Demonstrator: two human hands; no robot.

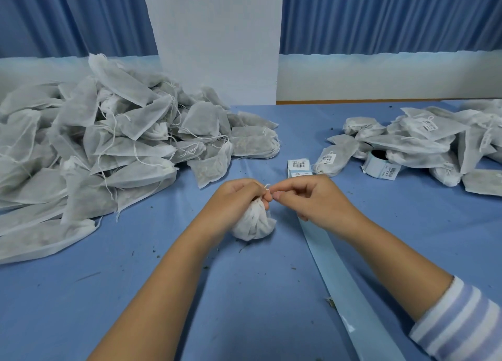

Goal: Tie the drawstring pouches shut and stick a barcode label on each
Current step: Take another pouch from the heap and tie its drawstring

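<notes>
- Table (135, 292), covered in blue cloth, flecked with dark crumbs.
- Large heap of white pouches (95, 143), left side, loose strings trailing, no labels visible.
- Smaller heap of labelled pouches (421, 143), right side, several showing barcode stickers.
- Label roll (379, 162), lying against the right heap's near edge.
- Short label strip (298, 167), between the two heaps.
- Pale blue backing strip (339, 273), running from centre to the near edge.
- Single pouch (252, 222), centre, gathered neck up, drawstring (267, 186) at top.
</notes>
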